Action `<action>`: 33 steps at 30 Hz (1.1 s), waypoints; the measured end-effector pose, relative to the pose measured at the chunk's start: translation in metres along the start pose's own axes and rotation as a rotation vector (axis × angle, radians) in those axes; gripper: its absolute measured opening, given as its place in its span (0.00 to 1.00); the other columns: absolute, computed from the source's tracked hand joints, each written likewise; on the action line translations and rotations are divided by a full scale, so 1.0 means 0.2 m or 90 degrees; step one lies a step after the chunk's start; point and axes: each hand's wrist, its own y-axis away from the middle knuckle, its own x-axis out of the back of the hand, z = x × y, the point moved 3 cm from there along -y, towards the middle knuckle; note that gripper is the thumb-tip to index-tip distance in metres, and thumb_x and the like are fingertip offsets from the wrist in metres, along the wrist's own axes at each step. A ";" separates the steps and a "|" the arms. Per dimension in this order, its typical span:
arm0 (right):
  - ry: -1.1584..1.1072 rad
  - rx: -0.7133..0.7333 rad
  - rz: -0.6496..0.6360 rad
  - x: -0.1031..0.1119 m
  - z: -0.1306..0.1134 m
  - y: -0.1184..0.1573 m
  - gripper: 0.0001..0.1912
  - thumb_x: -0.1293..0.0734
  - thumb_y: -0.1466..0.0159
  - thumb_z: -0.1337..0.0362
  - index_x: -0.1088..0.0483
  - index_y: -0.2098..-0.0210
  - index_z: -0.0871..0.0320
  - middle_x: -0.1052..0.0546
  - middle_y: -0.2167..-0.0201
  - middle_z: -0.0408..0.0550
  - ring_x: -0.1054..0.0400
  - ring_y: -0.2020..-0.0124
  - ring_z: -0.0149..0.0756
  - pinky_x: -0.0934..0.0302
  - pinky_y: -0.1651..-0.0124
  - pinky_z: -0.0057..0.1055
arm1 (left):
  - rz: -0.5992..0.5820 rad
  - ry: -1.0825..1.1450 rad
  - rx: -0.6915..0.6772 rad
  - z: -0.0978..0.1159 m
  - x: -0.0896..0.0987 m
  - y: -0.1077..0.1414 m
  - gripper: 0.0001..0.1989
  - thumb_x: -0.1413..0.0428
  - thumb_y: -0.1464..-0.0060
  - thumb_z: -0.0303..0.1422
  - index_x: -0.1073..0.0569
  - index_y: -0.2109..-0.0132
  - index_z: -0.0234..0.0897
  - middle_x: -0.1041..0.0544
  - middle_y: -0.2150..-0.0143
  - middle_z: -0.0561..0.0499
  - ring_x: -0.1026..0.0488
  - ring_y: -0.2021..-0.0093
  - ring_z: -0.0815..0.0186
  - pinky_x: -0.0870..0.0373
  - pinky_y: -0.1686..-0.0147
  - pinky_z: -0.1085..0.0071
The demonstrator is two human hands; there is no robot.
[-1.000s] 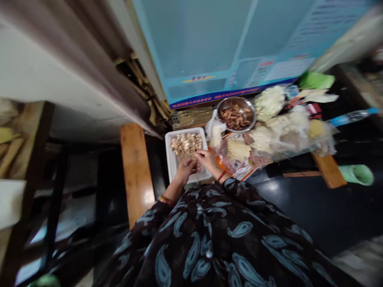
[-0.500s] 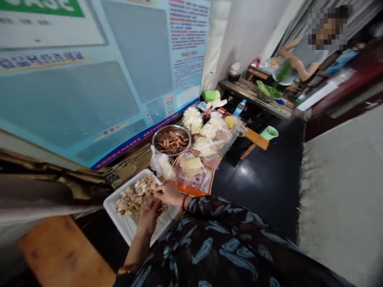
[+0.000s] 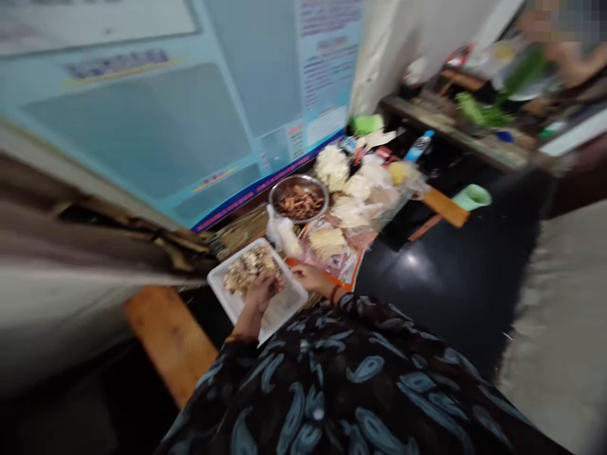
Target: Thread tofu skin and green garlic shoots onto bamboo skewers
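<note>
A white plastic tray [image 3: 227, 309] holds a pile of pale brown skewered food pieces [image 3: 251, 265], heaped toward its far side. My left hand [image 3: 260, 294] reaches into the tray against the pile, its fingers closed together; whatever is between them is hidden and blurred. Beside the tray's right rim is my right hand [image 3: 313, 278], a red beaded bracelet at its wrist. Its fingers are curled in near the rim, and I cannot make out anything in them. Just beyond it lies a bundle of thin pale sticks [image 3: 327, 242] on a clear and orange plastic package [image 3: 353, 268].
Behind the tray stand a knotted plastic bag [image 3: 284, 237] and a steel bowl [image 3: 298, 199] of brown strips. Bags of pale food [image 3: 353, 212] crowd the right. A wooden stool [image 3: 446, 205], green bin [image 3: 474, 197] and wooden bench [image 3: 173, 344] flank me. Another person [image 3: 573, 60] handles greens.
My hands have separated: earlier they met over the tray's near right side. The left is now at the pile, the right by the rim. The whole view has shifted.
</note>
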 end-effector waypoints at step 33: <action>-0.092 0.061 -0.092 -0.34 -0.25 0.06 0.18 0.34 0.38 0.51 0.21 0.65 0.58 0.21 0.76 0.46 0.29 0.75 0.36 0.36 0.70 0.29 | -0.004 0.125 -0.165 -0.19 0.15 0.45 0.21 0.31 0.55 0.43 0.26 0.63 0.32 0.19 0.63 0.45 0.21 0.68 0.64 0.26 0.66 0.69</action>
